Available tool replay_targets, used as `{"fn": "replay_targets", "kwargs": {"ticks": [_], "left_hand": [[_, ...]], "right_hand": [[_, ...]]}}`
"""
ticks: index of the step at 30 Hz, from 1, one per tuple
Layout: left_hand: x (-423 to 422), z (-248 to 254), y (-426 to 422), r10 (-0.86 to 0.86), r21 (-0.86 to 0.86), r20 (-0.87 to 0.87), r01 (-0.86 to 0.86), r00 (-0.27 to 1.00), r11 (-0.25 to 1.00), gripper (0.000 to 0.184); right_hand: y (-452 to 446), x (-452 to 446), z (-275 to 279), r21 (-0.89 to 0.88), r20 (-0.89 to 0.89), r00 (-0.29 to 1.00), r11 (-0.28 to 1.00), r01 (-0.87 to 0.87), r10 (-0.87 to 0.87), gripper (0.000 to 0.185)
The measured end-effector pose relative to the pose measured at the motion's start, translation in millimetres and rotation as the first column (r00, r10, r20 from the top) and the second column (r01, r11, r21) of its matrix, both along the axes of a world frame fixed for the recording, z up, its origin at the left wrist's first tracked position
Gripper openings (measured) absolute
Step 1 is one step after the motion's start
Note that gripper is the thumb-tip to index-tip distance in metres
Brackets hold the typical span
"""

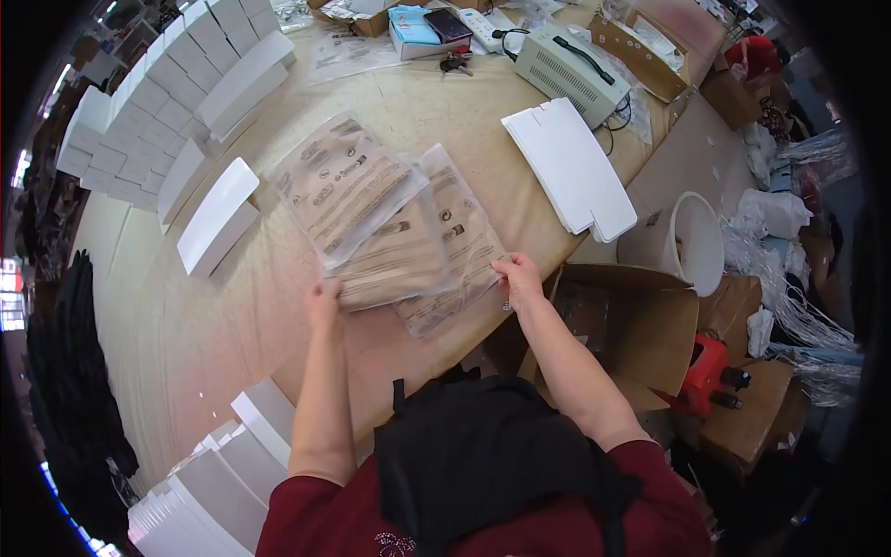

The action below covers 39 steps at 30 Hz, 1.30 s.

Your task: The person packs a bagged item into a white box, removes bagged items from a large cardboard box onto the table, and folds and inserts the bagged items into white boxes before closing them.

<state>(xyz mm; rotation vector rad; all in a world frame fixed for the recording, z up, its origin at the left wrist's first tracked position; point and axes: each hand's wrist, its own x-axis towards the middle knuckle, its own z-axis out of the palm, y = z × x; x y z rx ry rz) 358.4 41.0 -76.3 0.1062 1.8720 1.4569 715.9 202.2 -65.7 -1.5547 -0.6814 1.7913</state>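
Note:
Overlapping on the table are flat, clear plastic packages with dark print and brownish contents. The upper package (343, 176) lies over the middle package (394, 255), and the right package (469, 237) is partly beneath them. My left hand (325, 302) has its fingers closed at the lower left corner of the middle package. With thumb and fingers pinched, my right hand (520, 278) grips the right edge of the right package. What is inside the packages cannot be made out.
White boxes (158, 121) are stacked at the back left, with one white box (218, 218) nearer. Flat white cartons (571, 172) lie right, before a grey-green machine (571, 74). An open cardboard box (622, 325) and white bucket (682, 243) stand beyond the table's right edge.

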Motion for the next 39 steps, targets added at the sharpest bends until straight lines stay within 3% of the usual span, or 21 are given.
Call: {"fn": "replay_targets", "kwargs": {"ticks": [1, 3, 6, 9, 10, 12, 14, 15, 17, 18, 21, 24, 25, 27, 33, 34, 37, 39], "left_hand": [[-11, -4, -11, 0.083, -0.061, -0.114, -0.090, 0.990, 0.994, 0.040], [-58, -54, -47, 0.020, -0.173, -0.400, -0.097, 0.916, 0.980, 0.045], [-14, 20, -42, -0.159, -0.330, -0.836, -0.250, 0.524, 0.910, 0.046], [30, 39, -26, -0.288, -0.292, -0.911, 0.031, 0.296, 0.956, 0.046], [51, 53, -18, -0.370, -0.316, -0.891, 0.225, 0.264, 0.921, 0.047], [96, 63, 3, -0.470, -0.321, -0.865, 0.527, 0.176, 0.787, 0.048], [136, 70, 24, -0.490, -0.285, -0.864, 0.689, 0.116, 0.666, 0.048], [152, 76, 33, -0.484, -0.261, -0.869, 0.739, 0.100, 0.621, 0.047], [177, 79, 49, -0.455, -0.319, -0.890, 0.694, 0.014, 0.645, 0.049], [183, 79, 55, -0.438, -0.345, -0.898, 0.672, -0.034, 0.656, 0.049], [180, 17, 62, -0.599, -0.463, -0.797, 0.710, -0.073, 0.530, 0.063], [178, 81, 93, -0.884, -0.714, -0.408, 0.683, -0.226, 0.155, 0.069], [181, 80, 94, -0.819, -0.668, -0.538, 0.693, -0.196, 0.272, 0.069], [183, 73, 103, -0.622, -0.523, -0.770, 0.697, -0.140, 0.491, 0.068], [181, 30, 117, -0.644, -0.556, -0.736, 0.729, -0.210, 0.398, 0.059], [175, 47, 122, -0.722, -0.610, -0.642, 0.741, -0.256, 0.280, 0.056], [137, 61, 119, -0.502, -0.342, -0.865, 0.750, -0.015, 0.566, 0.051], [91, 69, 114, -0.382, -0.273, -0.917, 0.519, 0.114, 0.810, 0.056]], "right_hand": [[-4, -1, 15, 0.031, 0.039, 0.999, 0.999, 0.032, -0.033, 0.022], [-15, 10, 20, 0.075, 0.139, 0.987, 0.995, 0.072, -0.082, 0.016], [-42, 50, 5, 0.081, 0.345, 0.935, 0.995, 0.055, -0.080, 0.012], [-64, 73, -20, 0.135, 0.422, 0.906, 0.990, -0.035, -0.025, 0.016], [-66, 74, -14, 0.118, 0.453, 0.891, 0.992, -0.045, -0.013, 0.019], [-71, 81, -18, 0.257, 0.507, 0.859, 0.963, -0.079, -0.065, 0.019], [-75, 83, -5, 0.358, 0.540, 0.833, 0.928, -0.098, -0.120, 0.016], [-80, 87, -5, 0.309, 0.464, 0.873, 0.951, -0.001, -0.150, 0.014], [-85, 98, -5, 0.195, 0.304, 0.924, 0.965, 0.177, -0.231, 0.014], [-85, 95, 1, 0.033, 0.157, 0.933, 0.946, 0.323, -0.324, 0.017], [-95, 89, 4, -0.060, -0.156, 0.901, 0.915, 0.399, -0.404, 0.025], [-104, 79, -3, -0.230, -0.307, 0.824, 0.877, 0.421, -0.476, 0.039], [-108, 76, -4, -0.321, -0.332, 0.798, 0.855, 0.406, -0.503, 0.039], [-114, 64, -4, -0.334, -0.355, 0.819, 0.880, 0.339, -0.450, 0.040], [-114, 53, 13, -0.152, -0.255, 0.920, 0.952, 0.264, -0.296, 0.043], [-111, 52, 23, -0.135, -0.266, 0.919, 0.956, 0.262, -0.290, 0.044], [-103, 38, 34, -0.207, -0.398, 0.869, 0.952, 0.228, -0.294, 0.051], [-104, 39, 10, -0.333, -0.476, 0.833, 0.934, 0.125, -0.281, 0.053]]}}
